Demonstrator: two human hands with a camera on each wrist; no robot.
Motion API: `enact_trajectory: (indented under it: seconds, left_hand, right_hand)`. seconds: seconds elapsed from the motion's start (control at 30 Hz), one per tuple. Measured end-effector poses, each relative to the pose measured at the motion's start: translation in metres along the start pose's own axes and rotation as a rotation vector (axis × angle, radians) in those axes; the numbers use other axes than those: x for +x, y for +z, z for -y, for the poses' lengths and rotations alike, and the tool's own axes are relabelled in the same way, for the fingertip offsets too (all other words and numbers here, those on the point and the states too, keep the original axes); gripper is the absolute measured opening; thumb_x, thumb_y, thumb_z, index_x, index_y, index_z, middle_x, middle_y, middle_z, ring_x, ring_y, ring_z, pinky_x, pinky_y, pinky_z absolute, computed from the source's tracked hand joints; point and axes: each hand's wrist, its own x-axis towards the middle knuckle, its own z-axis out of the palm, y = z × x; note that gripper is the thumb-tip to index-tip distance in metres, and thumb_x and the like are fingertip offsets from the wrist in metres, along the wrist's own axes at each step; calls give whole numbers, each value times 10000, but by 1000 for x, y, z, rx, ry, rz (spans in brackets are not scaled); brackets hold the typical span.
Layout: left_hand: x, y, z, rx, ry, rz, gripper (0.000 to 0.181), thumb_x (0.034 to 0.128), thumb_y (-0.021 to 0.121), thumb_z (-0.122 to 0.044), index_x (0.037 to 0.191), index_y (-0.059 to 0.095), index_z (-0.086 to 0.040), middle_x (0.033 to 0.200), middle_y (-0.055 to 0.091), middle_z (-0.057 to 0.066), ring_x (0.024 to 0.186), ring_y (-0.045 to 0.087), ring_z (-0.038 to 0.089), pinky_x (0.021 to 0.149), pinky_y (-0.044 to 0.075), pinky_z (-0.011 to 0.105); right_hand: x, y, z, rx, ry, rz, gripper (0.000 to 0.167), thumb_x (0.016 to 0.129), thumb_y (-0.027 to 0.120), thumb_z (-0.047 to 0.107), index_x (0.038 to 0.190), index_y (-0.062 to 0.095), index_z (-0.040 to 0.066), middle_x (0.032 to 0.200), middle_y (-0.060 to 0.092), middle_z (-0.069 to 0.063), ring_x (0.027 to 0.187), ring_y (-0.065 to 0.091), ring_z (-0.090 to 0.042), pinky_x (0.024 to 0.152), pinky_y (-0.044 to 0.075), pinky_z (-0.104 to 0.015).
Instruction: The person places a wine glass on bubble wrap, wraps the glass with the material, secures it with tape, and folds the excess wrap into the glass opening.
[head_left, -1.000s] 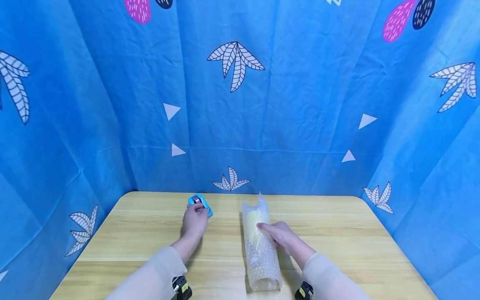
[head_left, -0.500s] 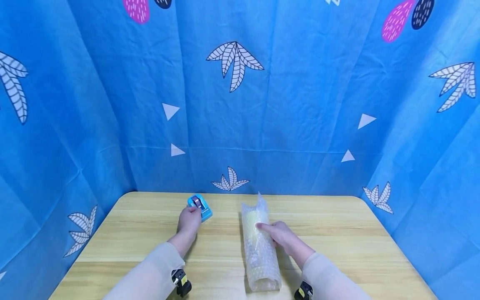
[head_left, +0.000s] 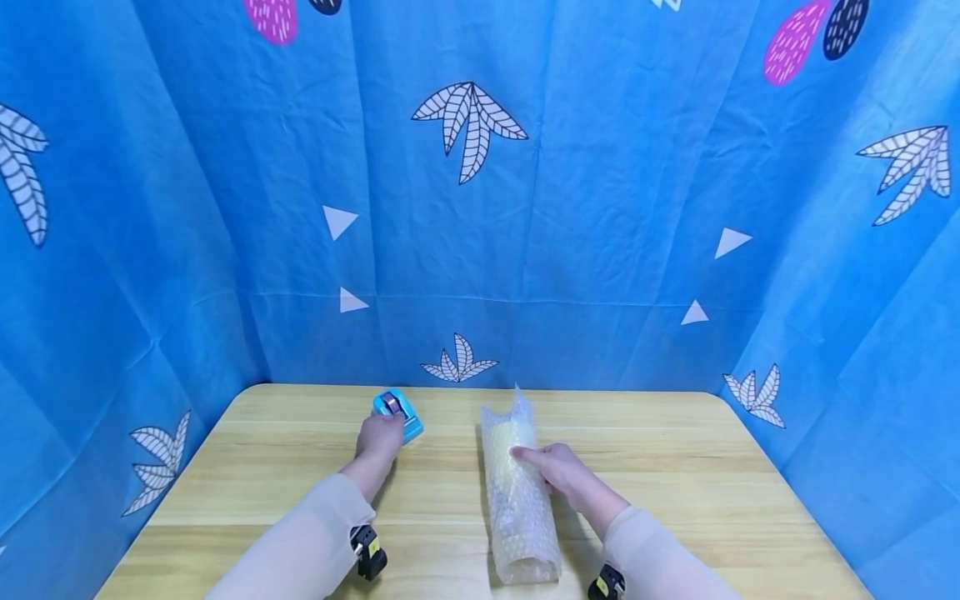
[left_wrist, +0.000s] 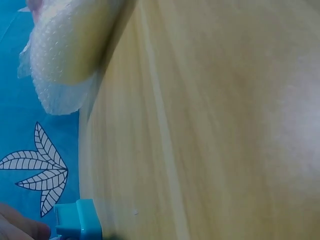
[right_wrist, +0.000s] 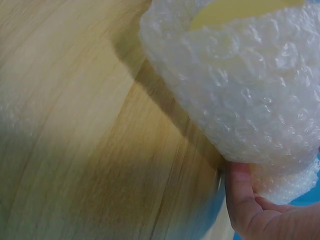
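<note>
On the table's back left lies a light-blue tape dispenser (head_left: 409, 423) with a dark roll in it. My left hand (head_left: 381, 435) is at its near left side, fingers bent, fingertips partly hidden; the left wrist view shows my left hand (left_wrist: 19, 226) beside the dispenser (left_wrist: 82, 220) and cut off by the frame edge. A bubble-wrapped roll (head_left: 521, 508) with something yellowish inside lies lengthwise right of centre. My right hand (head_left: 564, 473) grips its right side, thumb on top. In the right wrist view the right hand (right_wrist: 262, 212) holds the bubble wrap (right_wrist: 240, 95) from one side.
The wooden table (head_left: 675, 467) ends at the back against a blue patterned cloth (head_left: 600, 208), which also hangs at both sides. Each sleeve has a small black device at the wrist. Table surface lies between the dispenser and the wrapped roll.
My left hand has drawn back leftward from over the dispenser to its near left side, uncovering more of it. The right hand and wrapped roll have hardly moved.
</note>
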Motion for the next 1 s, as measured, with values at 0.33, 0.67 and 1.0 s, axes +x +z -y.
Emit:
enact_trajectory:
  seconds: [0.33, 0.67, 1.0]
  left_hand:
    - [5, -5, -1, -36, -42, 17, 461, 1024, 445, -204, 1297, 528, 159, 1306, 542, 349, 1160, 553, 438, 991, 474, 514]
    - [19, -14, 0, -217, -196, 162, 444, 992, 439, -92, 1345, 375, 170, 776, 525, 107, 467, 472, 63, 439, 438, 159]
    - [19, -22, -9, -433, -253, 180, 448, 1004, 462, -92, 1371, 399, 156, 1074, 573, 272, 626, 700, 159, 676, 607, 273]
  right_hand:
    - [-1, 3, 2, -5, 1, 17, 426, 887, 715, 462, 689, 526, 135, 564, 347, 61, 528, 339, -110, 560, 367, -273]
    - [-2, 3, 3, -5, 13, 8, 417, 882, 721, 468, 798, 590, 81, 611, 410, 44, 549, 376, -110, 565, 373, -264]
    - [-1, -1, 1, 2, 2, 22, 405, 891, 714, 452, 758, 586, 92, 619, 444, 33, 544, 372, -111, 565, 372, -262]
